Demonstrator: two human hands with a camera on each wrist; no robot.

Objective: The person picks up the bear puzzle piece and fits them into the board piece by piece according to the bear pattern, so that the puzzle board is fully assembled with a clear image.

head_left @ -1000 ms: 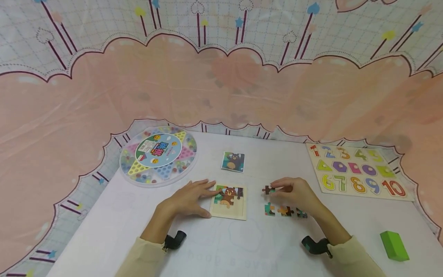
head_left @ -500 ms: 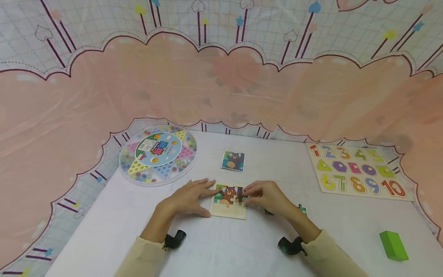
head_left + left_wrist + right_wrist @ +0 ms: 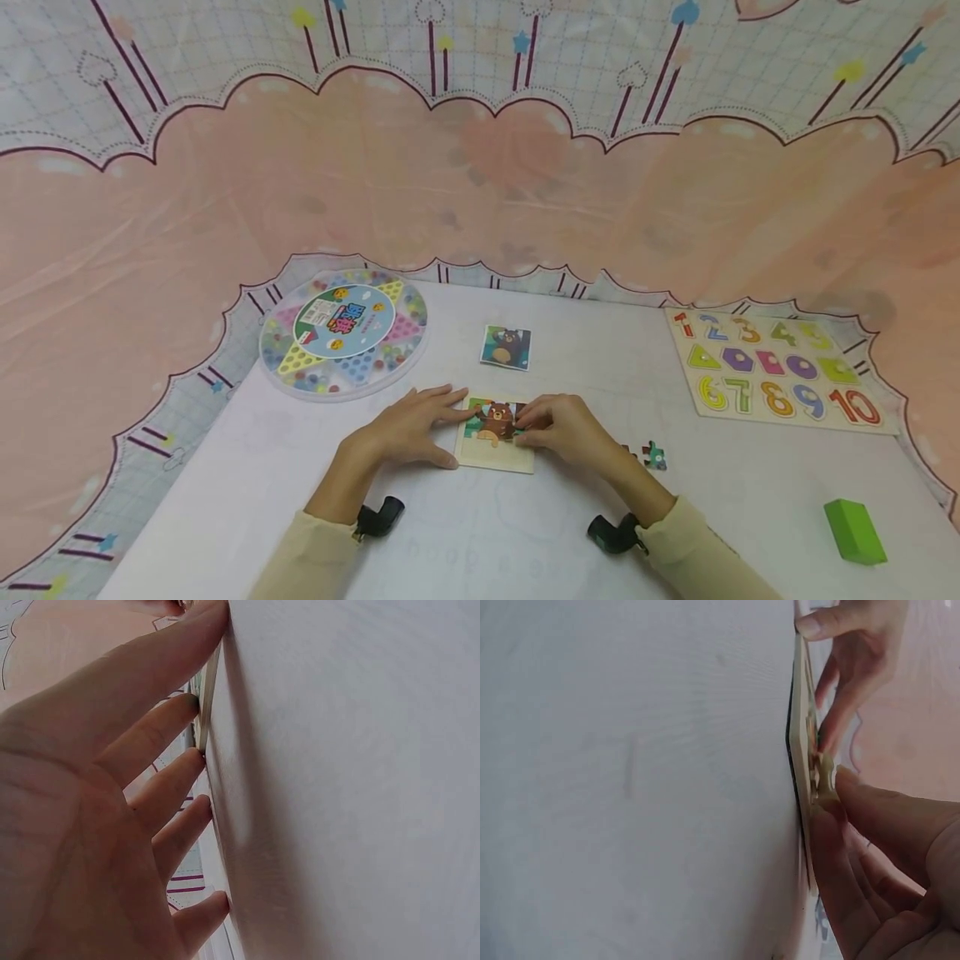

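Observation:
A square wooden jigsaw tray (image 3: 495, 460) with part of a brown bear picture in it lies on the white table. My left hand (image 3: 408, 429) rests at its left edge, fingers spread, the index finger on the picture and the thumb by the lower left corner. Over the tray's right side, my right hand (image 3: 566, 429) pinches a jigsaw piece (image 3: 826, 778) between thumb and finger. In the right wrist view the piece stands tilted against the tray's face; from the head it is mostly covered by the fingers. Loose jigsaw pieces (image 3: 655, 456) lie right of the tray, partly behind the right wrist.
Beyond the tray lies a square bear picture card (image 3: 506, 348). A round Chinese checkers board (image 3: 343, 333) is at the back left. At the back right lies a wooden number puzzle board (image 3: 776, 371), and a green block (image 3: 855, 532) sits near the right front.
My right hand has carried the jigsaw piece left from beside the loose pieces to the tray, then slightly further left over the picture. My left hand has stayed in place.

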